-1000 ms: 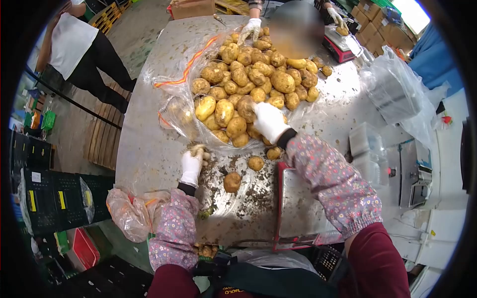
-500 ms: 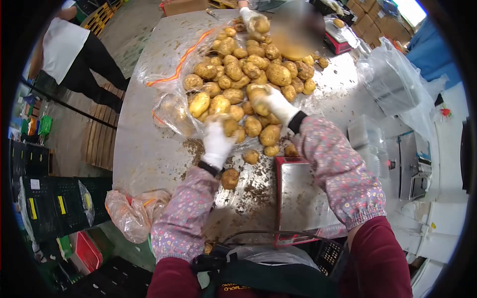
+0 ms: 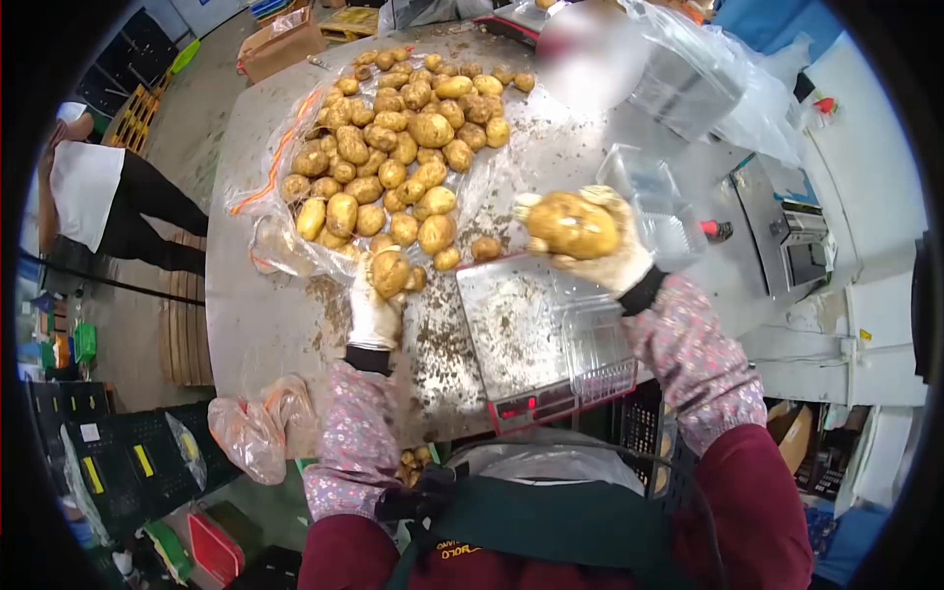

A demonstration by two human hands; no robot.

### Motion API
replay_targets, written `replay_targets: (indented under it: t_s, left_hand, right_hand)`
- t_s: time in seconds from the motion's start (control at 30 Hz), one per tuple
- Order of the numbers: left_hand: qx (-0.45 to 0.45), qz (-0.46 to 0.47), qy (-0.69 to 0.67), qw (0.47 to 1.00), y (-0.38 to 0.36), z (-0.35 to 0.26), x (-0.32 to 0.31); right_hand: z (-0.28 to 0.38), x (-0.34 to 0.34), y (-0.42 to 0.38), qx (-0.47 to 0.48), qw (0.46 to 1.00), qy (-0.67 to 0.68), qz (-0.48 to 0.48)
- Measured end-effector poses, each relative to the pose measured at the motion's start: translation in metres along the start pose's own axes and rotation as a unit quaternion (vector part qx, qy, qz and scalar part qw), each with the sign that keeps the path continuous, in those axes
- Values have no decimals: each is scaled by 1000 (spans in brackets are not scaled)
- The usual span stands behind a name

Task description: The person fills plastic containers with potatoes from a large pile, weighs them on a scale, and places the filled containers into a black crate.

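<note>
In a white glove, my right hand (image 3: 621,264) grips a large potato (image 3: 572,226), raised above the far right edge of the scale (image 3: 511,329). My left hand (image 3: 374,313), also gloved, is closed around a brownish potato (image 3: 390,272) at the near edge of the potato pile (image 3: 393,147). Dirt clings to many of the potatoes, which lie on an opened clear bag with an orange stripe (image 3: 270,177). A clear plastic box (image 3: 598,349) rests on the right part of the scale, whose front display glows red. One small potato (image 3: 486,248) lies just beyond the scale.
Stacked clear boxes (image 3: 664,202) stand right of my right hand. Plastic-wrapped containers (image 3: 688,79) are at the back right. Loose soil covers the metal table (image 3: 265,324). A crumpled bag (image 3: 251,438) hangs at its left edge. A person (image 3: 93,192) stands beyond the left side.
My right hand has left the pile and moved right with a large potato. My left hand now holds a potato near the pile's edge. The view has shifted, showing the clear box on the scale.
</note>
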State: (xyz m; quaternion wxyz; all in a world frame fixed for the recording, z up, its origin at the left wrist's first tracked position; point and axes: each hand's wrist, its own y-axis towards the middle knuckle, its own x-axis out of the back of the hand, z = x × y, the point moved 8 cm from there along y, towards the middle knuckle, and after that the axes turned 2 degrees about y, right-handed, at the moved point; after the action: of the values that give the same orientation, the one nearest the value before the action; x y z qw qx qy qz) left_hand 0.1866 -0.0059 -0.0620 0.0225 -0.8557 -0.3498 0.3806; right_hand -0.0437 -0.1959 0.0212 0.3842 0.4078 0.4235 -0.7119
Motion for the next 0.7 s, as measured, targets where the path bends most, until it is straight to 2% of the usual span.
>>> replay_targets:
  t_s: [0.03, 0.07, 0.1, 0.13, 0.17, 0.2, 0.23, 0.27, 0.3, 0.37, 0.43, 0.47, 0.5, 0.57, 0.6, 0.63, 0.67, 0.7]
  left_hand:
    - [-40, 52, 19, 998, -2, 12, 8]
    - [25, -5, -81, 996, -16, 31, 2]
    - [40, -53, -41, 997, -43, 35, -23]
    - [36, -21, -13, 999, -66, 35, -58]
    - [27, 11, 14, 999, -83, 41, -86]
    - [49, 49, 53, 996, -89, 70, -100]
    - [70, 83, 94, 990, -97, 98, -111]
    - [-9, 140, 256, 956, -112, 106, -135]
    - [-86, 192, 409, 888, -128, 116, -161]
    - [-225, 265, 584, 734, -160, 129, -207]
    - [-299, 274, 735, 543, -165, 158, -221]
    - [-420, 255, 735, 468, -167, 159, -226]
    - [-397, 256, 754, 457, -156, 170, -220]
    - [-421, 244, 756, 437, -151, 162, -222]
    - [-429, 225, 735, 474, -147, 149, -215]
    - [-436, 206, 712, 510, -143, 128, -208]
    - [-387, 145, 712, 568, -113, 128, -173]
    - [-364, 52, 725, 582, -88, 114, -147]
  right_hand:
    - [2, -10, -26, -6, 996, -84, -8]
    - [3, -20, -54, -9, 986, -168, -18]
    - [6, -19, -82, -9, 967, -254, -28]
    - [8, -2, -110, 32, 939, -340, -50]
    - [5, 4, -135, 7, 916, -385, -113]
    - [4, 36, -148, 63, 902, -412, -109]
    - [2, 55, -169, 110, 831, -510, -193]
    - [-4, 59, -187, 160, 764, -587, -216]
    - [-11, 60, -198, 188, 691, -649, -256]
    - [-27, 58, -208, 305, 475, -781, -266]
    - [-37, 70, -207, 318, 491, -751, -306]
    - [-42, 71, -202, 324, 498, -750, -293]
    - [-49, 66, -196, 333, 448, -785, -270]
    - [-59, 44, -186, 375, 347, -830, -225]
    - [-57, 49, -179, 348, 392, -817, -241]
    - [-55, 62, -169, 346, 497, -756, -250]
    - [-55, 59, -160, 359, 498, -751, -243]
    - [-58, 57, -153, 371, 499, -746, -238]
